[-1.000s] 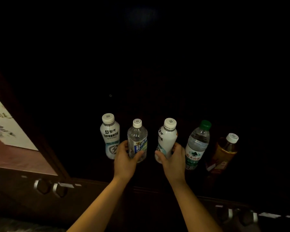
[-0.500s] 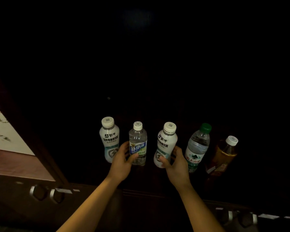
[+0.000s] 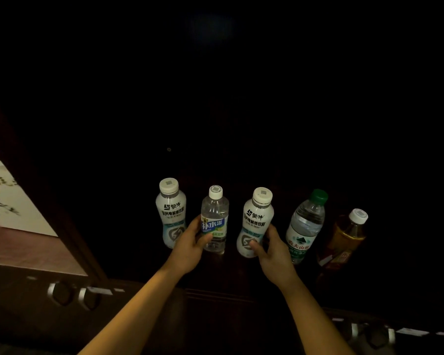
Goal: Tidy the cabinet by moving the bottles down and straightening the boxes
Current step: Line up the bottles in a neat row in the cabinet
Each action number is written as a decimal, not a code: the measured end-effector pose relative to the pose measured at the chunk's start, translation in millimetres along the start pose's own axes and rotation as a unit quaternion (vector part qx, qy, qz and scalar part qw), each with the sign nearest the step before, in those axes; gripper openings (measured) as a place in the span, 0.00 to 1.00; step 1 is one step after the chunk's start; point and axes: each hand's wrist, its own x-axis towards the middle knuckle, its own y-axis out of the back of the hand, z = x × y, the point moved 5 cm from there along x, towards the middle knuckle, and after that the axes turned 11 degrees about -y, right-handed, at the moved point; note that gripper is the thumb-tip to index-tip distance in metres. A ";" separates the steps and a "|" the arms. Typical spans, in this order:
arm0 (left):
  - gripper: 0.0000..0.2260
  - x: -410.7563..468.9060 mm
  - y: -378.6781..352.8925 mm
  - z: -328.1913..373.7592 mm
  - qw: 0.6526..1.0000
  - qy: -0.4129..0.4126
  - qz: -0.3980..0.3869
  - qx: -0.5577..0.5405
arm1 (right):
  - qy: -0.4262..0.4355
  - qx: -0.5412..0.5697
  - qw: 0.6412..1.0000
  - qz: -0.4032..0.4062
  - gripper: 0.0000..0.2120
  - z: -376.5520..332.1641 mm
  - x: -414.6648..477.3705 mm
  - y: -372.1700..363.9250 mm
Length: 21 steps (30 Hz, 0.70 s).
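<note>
Head view: our left hand (image 3: 190, 248) grips the clear bottle (image 3: 214, 221), right hand (image 3: 273, 252) the white bottle (image 3: 254, 224), mid-row near the shelf's (image 3: 241, 285) front edge; seemingly setting down, next release cleanly.

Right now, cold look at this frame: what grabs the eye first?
Five lit bottles in a row on a dark cabinet shelf, all else near black. The left hand wraps the clear blue-label bottle, second from left; the right hand grips the white bottle at centre. A second white bottle stands far left; a green-capped water bottle and an amber tea bottle stand on the right.
</note>
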 end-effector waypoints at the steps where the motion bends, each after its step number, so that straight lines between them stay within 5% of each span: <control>1: 0.24 -0.1 -0.2 0.3 1.000 -0.001 -0.002 0.001 | 0.003 0.000 1.000 -0.002 0.27 -0.8 -0.6 0.1; 10: 0.27 -13.4 0.1 3.8 1.000 -0.004 0.008 -0.009 | 0.016 0.006 1.000 -0.015 0.36 -3.8 -9.0 0.7; 15: 0.24 -46.6 21.5 -5.7 0.993 0.020 0.087 0.075 | 0.010 0.027 0.999 0.042 0.39 -7.3 -30.0 4.6; 18: 0.13 -69.6 46.1 3.2 0.974 -0.041 0.170 0.141 | -0.007 0.028 0.989 0.145 0.33 -9.1 -54.6 11.7; 21: 0.15 -79.2 70.4 5.5 0.950 -0.067 0.248 0.174 | 0.063 0.022 0.978 0.197 0.22 -27.0 -81.6 8.0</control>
